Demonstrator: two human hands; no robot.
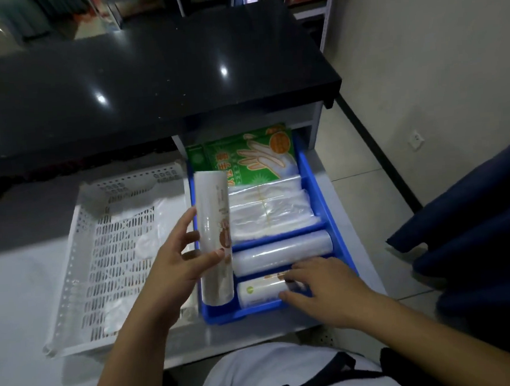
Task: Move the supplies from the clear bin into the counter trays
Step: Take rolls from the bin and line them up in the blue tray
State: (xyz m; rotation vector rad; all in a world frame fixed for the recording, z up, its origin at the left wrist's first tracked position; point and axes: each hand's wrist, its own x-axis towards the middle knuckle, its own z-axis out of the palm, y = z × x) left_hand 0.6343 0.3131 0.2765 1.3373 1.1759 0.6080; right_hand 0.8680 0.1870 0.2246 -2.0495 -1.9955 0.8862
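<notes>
- Black glossy countertop (151,79) fills the far part of the view; below it, a lower white tabletop (20,284) carries two trays side by side.
- White perforated tray (82,263) lies toward the left edge of the tabletop, with some thin clear plastic (144,241) lying in it.
- Blue tray (314,189) stands at the right edge, its far end under the countertop.
- Green glove packets (245,154) lie at its far end, then folded clear bags (269,209), then a clear roll (281,249), then a white roll (260,292) at the near end.
- Left hand (174,263) holds a long printed roll (214,237) in a narrow grip, along the blue tray's left wall.
- Right hand (322,290) rests with relaxed fingers on the white roll; its grip is loose.
</notes>
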